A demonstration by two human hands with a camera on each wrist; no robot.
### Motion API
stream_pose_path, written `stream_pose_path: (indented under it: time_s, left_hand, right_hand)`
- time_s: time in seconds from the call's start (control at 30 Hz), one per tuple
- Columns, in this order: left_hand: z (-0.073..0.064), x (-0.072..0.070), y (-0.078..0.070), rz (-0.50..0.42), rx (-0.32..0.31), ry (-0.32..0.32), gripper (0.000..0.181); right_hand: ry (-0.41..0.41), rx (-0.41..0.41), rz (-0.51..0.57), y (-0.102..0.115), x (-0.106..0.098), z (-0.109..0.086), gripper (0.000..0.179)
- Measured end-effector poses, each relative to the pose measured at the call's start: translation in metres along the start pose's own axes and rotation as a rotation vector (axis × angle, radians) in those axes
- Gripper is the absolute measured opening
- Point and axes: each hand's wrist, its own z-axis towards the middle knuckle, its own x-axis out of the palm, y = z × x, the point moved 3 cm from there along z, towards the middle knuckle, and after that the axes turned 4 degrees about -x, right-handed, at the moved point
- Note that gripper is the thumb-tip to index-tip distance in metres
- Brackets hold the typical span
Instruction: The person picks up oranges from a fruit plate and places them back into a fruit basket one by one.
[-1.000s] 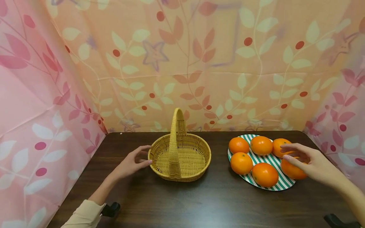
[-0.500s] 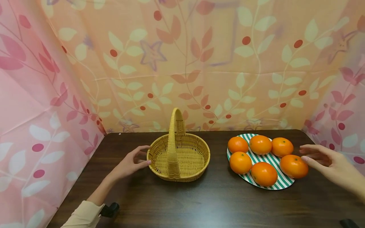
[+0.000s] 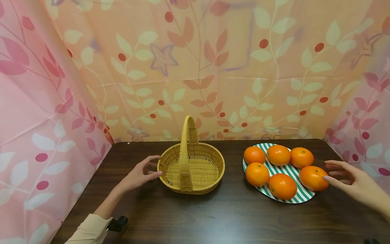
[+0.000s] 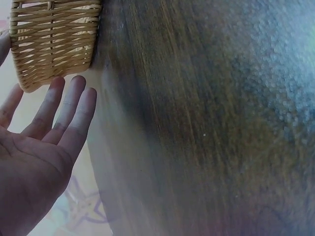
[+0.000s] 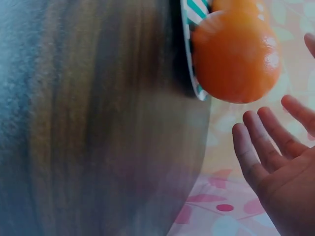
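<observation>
A yellow wicker basket with a tall arched handle stands upright on the table, and nothing lies inside it. My left hand is at its left rim, thumb and fingertips right at the weave. In the left wrist view, the fingers stretch loosely towards the basket's side. Several oranges sit on a green-and-white striped oval plate. Beside the rightmost orange is my right hand, its thumb tip at the fruit's edge. The right wrist view has the relaxed fingers just short of that orange.
The dark wooden table has its back edge against a patterned orange curtain. Pink floral cloth hangs at the left, and similar cloth closes off the right side. A small white speck lies near the back left corner.
My right hand has moved right, from in front of the right-hand oranges to beside the rightmost one, then slightly down. The left hand and the basket stay in place.
</observation>
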Motion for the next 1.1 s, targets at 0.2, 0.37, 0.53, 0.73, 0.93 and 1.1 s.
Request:
stream_pose_path:
  time_s: [0.2,0.37,0.53,0.73,0.93,1.1]
  left_hand:
    - [0.001,-0.001,0.004,0.01,-0.01,-0.001,0.062]
    - [0.001,-0.002,0.005,-0.003,-0.007,0.004,0.062]
    - [0.002,-0.001,0.004,-0.02,-0.001,0.002,0.06]
    - [0.004,0.001,0.004,-0.042,0.003,0.018,0.059]
    - [0.003,0.003,0.005,-0.042,-0.012,0.028,0.06]
    - [0.001,0.003,0.006,-0.045,-0.02,0.022,0.06]
  right_hand:
    - [0.048,0.031,0.004,-0.006,0.009,-0.001,0.066]
    - [0.077,0.061,-0.009,-0.01,0.013,-0.001,0.072]
    - [0.083,0.076,-0.013,-0.012,0.016,-0.001,0.072]
    - [0.085,0.082,-0.009,-0.011,0.021,-0.001,0.073]
    - [0.098,0.076,-0.006,-0.012,0.022,-0.001,0.068]
    - [0.111,0.072,-0.025,-0.013,0.023,0.001,0.062]
